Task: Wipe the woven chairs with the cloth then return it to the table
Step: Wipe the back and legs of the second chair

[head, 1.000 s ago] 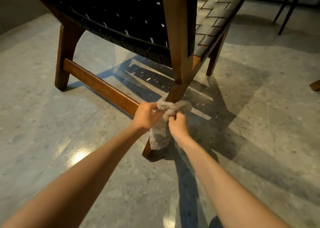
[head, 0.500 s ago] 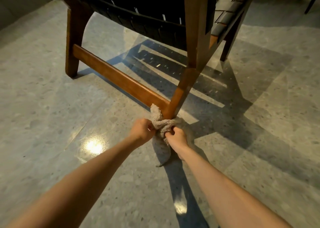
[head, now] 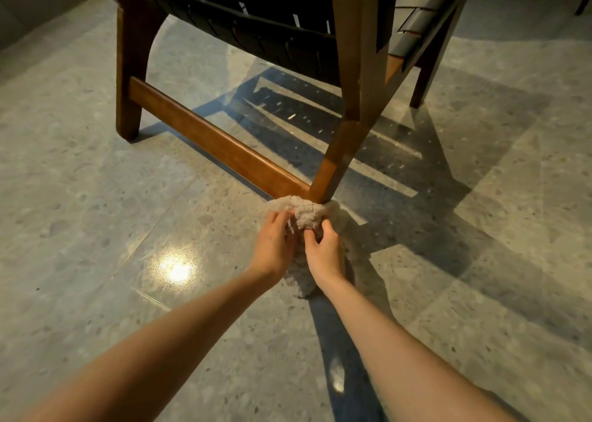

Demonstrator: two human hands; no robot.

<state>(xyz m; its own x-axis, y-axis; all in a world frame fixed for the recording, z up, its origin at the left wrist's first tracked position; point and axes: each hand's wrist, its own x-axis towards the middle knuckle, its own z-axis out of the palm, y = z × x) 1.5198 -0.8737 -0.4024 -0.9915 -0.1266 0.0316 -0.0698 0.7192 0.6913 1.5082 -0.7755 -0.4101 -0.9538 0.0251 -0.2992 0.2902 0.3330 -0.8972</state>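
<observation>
**Colleague:** Where's the cloth?

**Operator:** On my feed the fluffy beige cloth (head: 306, 215) is wrapped round the foot of the slanted brown wooden chair leg (head: 333, 165), just where the leg meets the ground. A loose tail trails from the leg toward me, between the wrists.

**Colleague:** And the hands?

**Operator:** Both are curled. I see the left hand (head: 272, 245) pinching the cloth on the leg's left side. The right hand (head: 323, 255) grips it on the near side, fingers sunk into the pile.

**Colleague:** Anything crowding the leg?

**Operator:** A smooth, rounded wooden crossbar (head: 217, 142) joins it just above the cloth and runs up-left to a second curved leg (head: 128, 69). Over the leg hangs the dark woven strap seat (head: 256, 21), with chinks of light between the straps. Under it all is a glossy grey speckled stone floor (head: 96, 197), with a bright glare (head: 176, 269) left of the leg.
</observation>
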